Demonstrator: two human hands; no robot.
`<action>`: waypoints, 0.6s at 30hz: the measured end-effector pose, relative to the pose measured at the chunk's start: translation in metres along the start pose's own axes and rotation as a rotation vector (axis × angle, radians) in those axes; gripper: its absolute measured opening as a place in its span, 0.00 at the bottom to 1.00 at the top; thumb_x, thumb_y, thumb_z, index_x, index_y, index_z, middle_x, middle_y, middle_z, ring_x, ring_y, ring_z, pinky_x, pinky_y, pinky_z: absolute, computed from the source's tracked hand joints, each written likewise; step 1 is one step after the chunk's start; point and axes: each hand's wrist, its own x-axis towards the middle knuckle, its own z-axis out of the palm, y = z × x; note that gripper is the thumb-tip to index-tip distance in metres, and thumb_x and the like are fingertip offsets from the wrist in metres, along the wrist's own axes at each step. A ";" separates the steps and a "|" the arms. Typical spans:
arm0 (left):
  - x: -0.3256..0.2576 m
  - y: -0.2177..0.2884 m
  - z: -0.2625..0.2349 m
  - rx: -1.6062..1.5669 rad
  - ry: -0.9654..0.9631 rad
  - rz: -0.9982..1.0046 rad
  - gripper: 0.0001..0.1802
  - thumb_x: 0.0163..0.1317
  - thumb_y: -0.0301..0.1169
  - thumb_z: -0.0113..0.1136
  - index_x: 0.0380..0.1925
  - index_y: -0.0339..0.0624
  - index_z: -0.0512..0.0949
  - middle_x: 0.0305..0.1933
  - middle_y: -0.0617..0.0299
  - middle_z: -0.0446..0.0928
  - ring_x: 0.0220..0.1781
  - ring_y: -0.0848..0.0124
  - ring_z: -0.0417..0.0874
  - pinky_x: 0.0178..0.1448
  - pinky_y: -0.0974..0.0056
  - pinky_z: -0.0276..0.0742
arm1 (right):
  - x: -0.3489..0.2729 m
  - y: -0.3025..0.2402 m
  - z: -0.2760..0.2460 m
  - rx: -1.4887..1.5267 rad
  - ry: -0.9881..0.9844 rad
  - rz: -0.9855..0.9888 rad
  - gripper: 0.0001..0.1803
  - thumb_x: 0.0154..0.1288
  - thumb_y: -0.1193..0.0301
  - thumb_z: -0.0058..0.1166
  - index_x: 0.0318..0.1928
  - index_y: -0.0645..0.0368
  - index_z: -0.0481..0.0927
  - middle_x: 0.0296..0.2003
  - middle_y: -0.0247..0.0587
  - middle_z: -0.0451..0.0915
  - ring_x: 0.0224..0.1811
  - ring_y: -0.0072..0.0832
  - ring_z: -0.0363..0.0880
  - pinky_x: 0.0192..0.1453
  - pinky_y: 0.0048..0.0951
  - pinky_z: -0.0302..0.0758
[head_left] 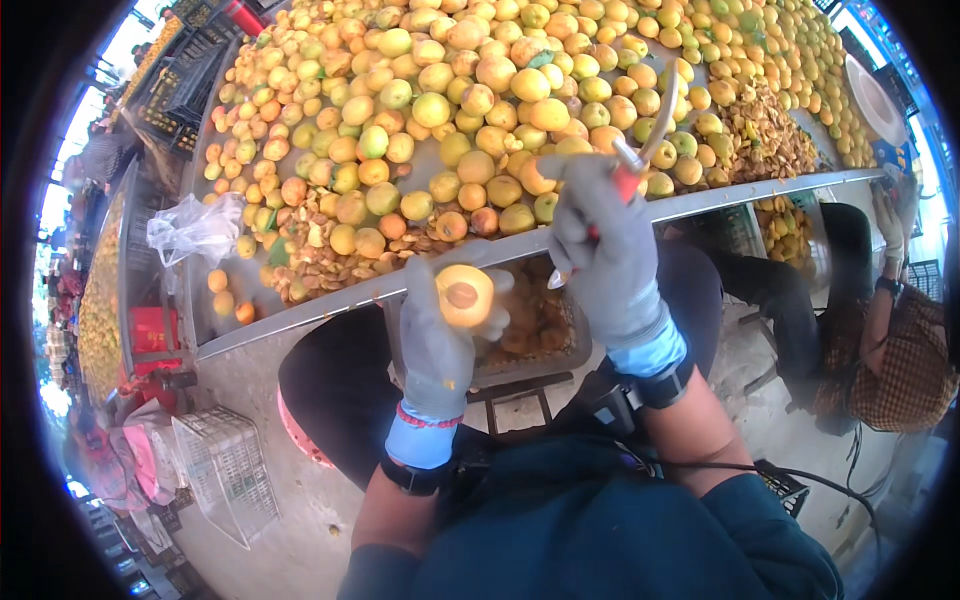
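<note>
In my gloved left hand (435,320) is a cut apricot (478,285), its yellow flesh facing up and the brown pit showing in the middle. My right hand (605,235), also gloved in grey, is closed around a red-handled knife (626,183). A long curved metal part rises from the far side of the fist, and a small metal tip pokes out below it. Between and beyond my hands, a metal-rimmed table (520,243) bears a heap of whole apricots (430,110). Under its edge, between my knees, a bin (570,368) holds apricot halves, partly hidden by my left hand.
Piles of brown pits or scraps (770,135) lie on the table at right and left. A clear plastic bag (195,228) rests at its left corner. At right, another person's gloved hand (888,215) shows. A white crate (228,470) stands on the floor at left.
</note>
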 end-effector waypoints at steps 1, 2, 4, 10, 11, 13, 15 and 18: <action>-0.003 0.001 0.002 -0.104 -0.030 -0.138 0.28 0.74 0.49 0.35 0.48 0.36 0.76 0.34 0.55 0.81 0.27 0.69 0.79 0.30 0.65 0.75 | 0.002 -0.002 0.002 0.186 -0.023 0.045 0.19 0.77 0.60 0.37 0.38 0.58 0.77 0.17 0.22 0.59 0.14 0.11 0.53 0.18 0.17 0.55; -0.006 -0.002 0.008 -0.058 0.029 -0.116 0.36 0.74 0.57 0.25 0.46 0.38 0.76 0.31 0.57 0.82 0.22 0.74 0.79 0.24 0.72 0.72 | 0.006 0.000 0.007 0.372 -0.046 0.089 0.20 0.78 0.59 0.36 0.35 0.58 0.77 0.15 0.22 0.58 0.13 0.12 0.52 0.17 0.18 0.54; -0.012 -0.004 0.007 0.003 0.001 -0.077 0.24 0.69 0.43 0.42 0.52 0.34 0.71 0.35 0.56 0.81 0.31 0.70 0.80 0.30 0.70 0.75 | 0.009 -0.001 0.020 0.549 -0.096 0.146 0.23 0.78 0.55 0.35 0.32 0.57 0.76 0.11 0.21 0.54 0.10 0.15 0.50 0.15 0.20 0.53; -0.016 0.003 0.025 0.285 0.092 0.098 0.32 0.73 0.55 0.35 0.39 0.37 0.78 0.26 0.62 0.79 0.17 0.77 0.76 0.16 0.76 0.66 | 0.006 0.018 0.018 0.007 -0.159 -0.271 0.13 0.76 0.66 0.38 0.40 0.64 0.72 0.16 0.29 0.63 0.14 0.18 0.60 0.22 0.22 0.66; -0.015 0.003 0.023 0.280 0.063 0.073 0.31 0.73 0.55 0.36 0.39 0.37 0.79 0.26 0.63 0.79 0.17 0.77 0.76 0.15 0.76 0.66 | 0.005 0.019 0.016 -0.130 -0.133 -0.393 0.11 0.74 0.69 0.41 0.43 0.65 0.72 0.19 0.32 0.66 0.16 0.20 0.64 0.24 0.23 0.69; -0.013 0.005 0.023 0.283 0.011 0.085 0.29 0.74 0.52 0.37 0.40 0.38 0.79 0.25 0.63 0.78 0.15 0.78 0.74 0.15 0.75 0.65 | 0.008 0.022 0.012 -0.345 -0.121 -0.654 0.10 0.70 0.74 0.46 0.48 0.67 0.71 0.25 0.36 0.72 0.21 0.23 0.71 0.28 0.25 0.72; -0.011 0.006 0.025 0.345 -0.031 0.181 0.26 0.74 0.49 0.38 0.43 0.39 0.78 0.25 0.63 0.78 0.14 0.78 0.73 0.15 0.74 0.64 | 0.010 0.025 0.008 -0.421 -0.144 -0.737 0.13 0.68 0.77 0.48 0.51 0.68 0.70 0.28 0.39 0.74 0.25 0.25 0.74 0.30 0.26 0.74; -0.002 0.003 0.025 0.549 -0.073 0.373 0.21 0.73 0.43 0.41 0.46 0.40 0.77 0.27 0.63 0.78 0.15 0.78 0.73 0.16 0.73 0.65 | 0.012 0.029 0.001 -0.437 -0.215 -0.730 0.17 0.66 0.79 0.49 0.55 0.68 0.68 0.32 0.41 0.75 0.28 0.28 0.76 0.31 0.27 0.75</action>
